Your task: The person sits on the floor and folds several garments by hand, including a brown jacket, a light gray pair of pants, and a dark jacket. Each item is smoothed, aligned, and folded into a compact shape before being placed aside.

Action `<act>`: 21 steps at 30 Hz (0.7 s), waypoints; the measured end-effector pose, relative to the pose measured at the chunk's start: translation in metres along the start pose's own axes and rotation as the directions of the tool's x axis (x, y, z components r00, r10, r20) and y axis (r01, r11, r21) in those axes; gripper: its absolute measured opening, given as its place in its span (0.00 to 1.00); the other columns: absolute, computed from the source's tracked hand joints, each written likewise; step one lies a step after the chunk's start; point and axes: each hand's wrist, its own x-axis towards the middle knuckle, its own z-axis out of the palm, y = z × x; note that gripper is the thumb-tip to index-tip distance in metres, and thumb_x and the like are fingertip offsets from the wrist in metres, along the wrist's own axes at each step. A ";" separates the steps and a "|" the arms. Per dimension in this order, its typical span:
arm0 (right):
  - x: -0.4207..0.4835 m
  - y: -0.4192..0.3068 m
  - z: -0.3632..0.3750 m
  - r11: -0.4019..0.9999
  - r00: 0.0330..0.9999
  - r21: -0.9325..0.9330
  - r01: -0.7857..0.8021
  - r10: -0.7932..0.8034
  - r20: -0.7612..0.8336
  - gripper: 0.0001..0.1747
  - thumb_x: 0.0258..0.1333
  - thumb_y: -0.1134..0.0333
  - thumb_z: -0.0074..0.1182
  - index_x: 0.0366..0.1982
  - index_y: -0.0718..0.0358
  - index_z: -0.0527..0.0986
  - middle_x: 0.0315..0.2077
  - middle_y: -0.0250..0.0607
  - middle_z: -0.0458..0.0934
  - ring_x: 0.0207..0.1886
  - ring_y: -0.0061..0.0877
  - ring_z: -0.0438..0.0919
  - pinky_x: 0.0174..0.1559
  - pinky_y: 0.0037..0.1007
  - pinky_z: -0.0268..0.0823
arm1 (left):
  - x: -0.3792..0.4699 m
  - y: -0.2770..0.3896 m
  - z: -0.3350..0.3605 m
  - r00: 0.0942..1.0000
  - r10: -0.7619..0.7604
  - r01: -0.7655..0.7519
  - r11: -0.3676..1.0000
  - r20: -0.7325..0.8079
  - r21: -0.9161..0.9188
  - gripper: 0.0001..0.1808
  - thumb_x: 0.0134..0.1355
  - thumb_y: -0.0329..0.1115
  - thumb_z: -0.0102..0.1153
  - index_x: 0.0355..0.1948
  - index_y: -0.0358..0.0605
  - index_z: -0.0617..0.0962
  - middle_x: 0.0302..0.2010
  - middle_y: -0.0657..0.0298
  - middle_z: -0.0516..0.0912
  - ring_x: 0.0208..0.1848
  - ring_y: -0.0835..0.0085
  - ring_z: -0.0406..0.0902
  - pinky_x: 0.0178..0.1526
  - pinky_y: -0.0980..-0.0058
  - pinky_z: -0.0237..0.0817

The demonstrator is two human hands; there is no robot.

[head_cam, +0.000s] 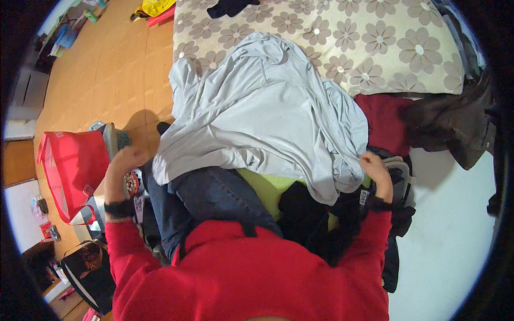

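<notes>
A pale grey long garment [261, 108], wrinkled and partly folded over itself, spreads across my lap and onto the edge of the bed. My right hand [374, 165] has its fingers closed on the garment's right edge. To the left, my left hand [127, 159] hovers apart from the cloth with its fingers curled and nothing visible in them. Under the garment show my dark blue jeans [217, 192], a lime-green cloth [261, 186] and some black cloth [303, 208].
A flower-patterned bedspread or blanket [345, 36] lies ahead, with a black cloth item [229, 7] on it. Dark red cloth [383, 120] and a dark brown garment [449, 120] lie at right. A red bag [76, 172] and a black bag [90, 273] stand on the wooden floor [108, 76] at left.
</notes>
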 end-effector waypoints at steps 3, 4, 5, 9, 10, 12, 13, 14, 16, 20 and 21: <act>0.033 -0.046 0.007 0.990 0.956 -0.012 0.138 -0.137 -0.260 0.14 0.50 0.62 0.48 0.33 0.63 0.76 0.33 0.53 0.78 0.38 0.47 0.76 0.39 0.40 0.67 | 0.068 0.033 0.001 0.964 0.059 -0.089 0.990 -0.257 -0.108 0.20 0.51 0.47 0.52 0.32 0.38 0.80 0.29 0.46 0.80 0.35 0.56 0.79 0.37 0.62 0.68; 0.051 -0.063 0.010 0.989 0.955 -0.060 0.133 -0.144 -0.260 0.14 0.50 0.61 0.48 0.33 0.63 0.76 0.33 0.53 0.78 0.38 0.47 0.76 0.39 0.40 0.67 | 0.094 0.049 0.003 0.926 0.205 -0.215 0.977 -0.317 0.003 0.21 0.52 0.47 0.52 0.32 0.38 0.80 0.30 0.46 0.80 0.35 0.56 0.80 0.38 0.62 0.68; 0.068 -0.078 0.014 0.980 0.943 -0.090 0.176 -0.194 -0.269 0.15 0.51 0.60 0.47 0.33 0.63 0.76 0.33 0.53 0.78 0.38 0.47 0.76 0.40 0.40 0.67 | 0.120 0.066 0.006 0.971 0.078 -0.111 0.984 -0.228 -0.137 0.20 0.52 0.46 0.53 0.35 0.38 0.79 0.33 0.47 0.80 0.37 0.56 0.79 0.40 0.63 0.68; 0.133 -0.118 0.042 0.982 0.957 -0.159 0.102 -0.140 -0.254 0.18 0.49 0.56 0.49 0.34 0.65 0.76 0.33 0.55 0.78 0.40 0.48 0.76 0.43 0.44 0.67 | 0.172 0.117 0.032 0.952 -0.015 -0.022 0.993 -0.304 -0.120 0.27 0.49 0.50 0.55 0.40 0.36 0.77 0.40 0.47 0.80 0.44 0.53 0.76 0.47 0.62 0.67; 0.140 -0.120 0.047 0.981 0.948 -0.143 0.134 -0.169 -0.269 0.19 0.49 0.56 0.50 0.34 0.65 0.76 0.34 0.55 0.78 0.40 0.48 0.76 0.43 0.44 0.67 | 0.176 0.124 0.036 0.948 -0.070 0.037 0.993 -0.309 -0.114 0.28 0.49 0.50 0.54 0.42 0.34 0.76 0.42 0.46 0.79 0.46 0.53 0.75 0.49 0.61 0.66; 0.153 -0.127 0.059 0.986 0.954 -0.101 0.134 -0.156 -0.256 0.21 0.47 0.54 0.51 0.34 0.65 0.76 0.34 0.55 0.78 0.40 0.49 0.76 0.43 0.45 0.66 | 0.175 0.131 0.040 0.957 -0.107 0.056 0.980 -0.269 -0.192 0.29 0.48 0.51 0.55 0.42 0.34 0.76 0.44 0.44 0.78 0.49 0.52 0.74 0.51 0.60 0.65; 0.156 -0.130 0.064 0.982 0.946 -0.140 0.130 -0.165 -0.280 0.20 0.46 0.55 0.52 0.32 0.66 0.76 0.33 0.55 0.78 0.39 0.49 0.76 0.42 0.44 0.67 | 0.171 0.133 0.042 0.979 -0.067 0.032 0.983 -0.193 -0.180 0.29 0.48 0.52 0.55 0.42 0.35 0.76 0.44 0.44 0.77 0.49 0.52 0.74 0.51 0.60 0.65; 0.156 -0.132 0.066 0.978 0.946 -0.174 0.113 -0.159 -0.282 0.20 0.45 0.55 0.52 0.31 0.67 0.76 0.32 0.55 0.78 0.38 0.49 0.76 0.41 0.44 0.67 | 0.166 0.133 0.043 0.989 -0.036 0.010 0.985 -0.146 -0.175 0.29 0.48 0.52 0.55 0.41 0.35 0.76 0.45 0.43 0.77 0.49 0.52 0.74 0.50 0.60 0.66; 0.153 -0.137 0.069 0.967 0.931 -0.215 0.137 -0.200 -0.305 0.19 0.44 0.56 0.53 0.29 0.67 0.75 0.30 0.55 0.78 0.36 0.50 0.76 0.39 0.44 0.67 | 0.157 0.134 0.045 0.997 -0.015 0.001 0.984 -0.081 -0.179 0.28 0.49 0.52 0.55 0.41 0.36 0.76 0.44 0.43 0.77 0.49 0.51 0.74 0.49 0.60 0.66; 0.150 -0.139 0.066 0.966 0.944 -0.228 0.122 -0.183 -0.274 0.16 0.49 0.59 0.48 0.30 0.67 0.73 0.33 0.58 0.77 0.39 0.52 0.75 0.40 0.47 0.66 | 0.150 0.139 0.057 0.955 -0.091 0.024 0.972 -0.281 -0.234 0.26 0.48 0.49 0.57 0.42 0.38 0.76 0.42 0.44 0.77 0.48 0.52 0.74 0.48 0.59 0.67; 0.152 -0.137 0.064 0.964 0.934 -0.237 0.122 -0.192 -0.300 0.16 0.51 0.60 0.47 0.31 0.67 0.73 0.34 0.59 0.76 0.39 0.52 0.74 0.41 0.47 0.66 | 0.151 0.139 0.060 0.918 -0.116 0.022 0.970 -0.379 -0.244 0.25 0.48 0.47 0.57 0.42 0.39 0.75 0.42 0.45 0.77 0.48 0.52 0.74 0.47 0.58 0.67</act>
